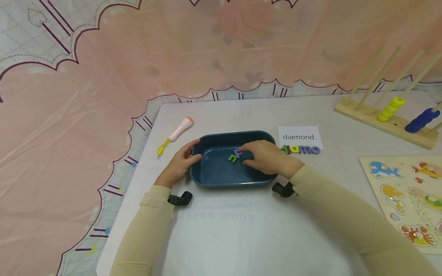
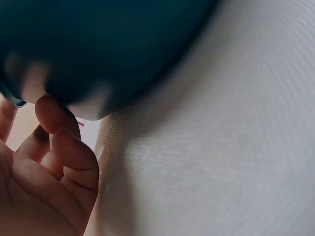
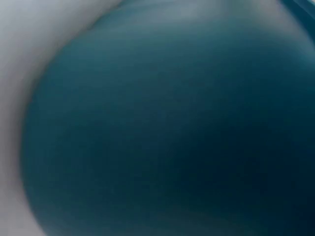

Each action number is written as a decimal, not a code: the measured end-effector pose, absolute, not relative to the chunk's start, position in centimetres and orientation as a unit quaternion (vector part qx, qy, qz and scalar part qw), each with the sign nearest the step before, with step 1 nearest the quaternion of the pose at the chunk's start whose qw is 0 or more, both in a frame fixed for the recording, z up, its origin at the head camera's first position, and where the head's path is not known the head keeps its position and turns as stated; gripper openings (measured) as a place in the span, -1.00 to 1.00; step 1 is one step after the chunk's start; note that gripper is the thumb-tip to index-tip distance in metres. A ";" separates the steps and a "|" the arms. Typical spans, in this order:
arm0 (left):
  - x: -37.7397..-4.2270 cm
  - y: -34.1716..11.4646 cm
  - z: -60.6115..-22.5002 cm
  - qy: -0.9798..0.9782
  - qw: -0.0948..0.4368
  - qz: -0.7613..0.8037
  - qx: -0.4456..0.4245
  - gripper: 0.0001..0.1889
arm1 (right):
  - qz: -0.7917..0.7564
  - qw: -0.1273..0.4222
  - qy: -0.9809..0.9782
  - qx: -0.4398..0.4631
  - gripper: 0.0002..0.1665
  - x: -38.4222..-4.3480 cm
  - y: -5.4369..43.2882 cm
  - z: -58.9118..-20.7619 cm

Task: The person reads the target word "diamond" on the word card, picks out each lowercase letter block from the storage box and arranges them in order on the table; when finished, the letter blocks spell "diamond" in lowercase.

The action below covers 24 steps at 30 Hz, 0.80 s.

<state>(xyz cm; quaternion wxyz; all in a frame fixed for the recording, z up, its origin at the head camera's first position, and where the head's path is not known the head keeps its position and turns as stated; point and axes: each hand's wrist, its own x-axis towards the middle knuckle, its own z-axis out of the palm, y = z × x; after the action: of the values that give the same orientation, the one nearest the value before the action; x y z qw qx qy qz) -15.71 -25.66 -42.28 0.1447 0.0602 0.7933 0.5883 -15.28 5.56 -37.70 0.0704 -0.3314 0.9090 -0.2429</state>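
A dark teal tray (image 1: 221, 180) sits on the white table. My left hand (image 1: 177, 165) holds its left end, thumb over the rim and fingers along the outside; the left wrist view shows the curled fingers (image 2: 74, 162) against the tray wall (image 2: 118, 44). My right hand (image 1: 266, 157) reaches over the tray's right side. Its index fingertip touches a purple letter (image 1: 237, 153), partly hidden, while the thumb stays apart from it. Beside that lies a green letter n (image 1: 232, 158). Only the blurred tray wall (image 3: 123, 123) fills the right wrist view.
Right of the tray, a white card (image 1: 299, 132) reads "diamond", with the letters "diamo" (image 1: 304, 150) lined up below it. A pink-and-yellow toy (image 1: 179, 129) lies back left. At right stand a wooden bead rack (image 1: 386, 119) and an animal puzzle board (image 1: 407, 184).
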 end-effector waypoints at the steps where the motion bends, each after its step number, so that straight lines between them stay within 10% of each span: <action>1: -15.7 -25.7 -42.3 0.794 0.145 0.588 0.059 -0.37 | -0.242 0.072 0.909 -0.331 -0.53 -15.4 5.3 -37.9; 24: -15.8 -25.6 -42.2 0.792 0.148 0.589 0.063 -0.37 | -0.220 0.110 0.916 -0.316 -0.49 -16.5 3.7 -40.3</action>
<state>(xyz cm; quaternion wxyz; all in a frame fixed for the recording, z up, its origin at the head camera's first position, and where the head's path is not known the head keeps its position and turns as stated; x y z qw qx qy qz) -15.76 -25.65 -42.18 0.1477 0.0635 0.7920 0.5890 -16.55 3.67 -40.34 0.1105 -0.3162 0.9163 -0.2196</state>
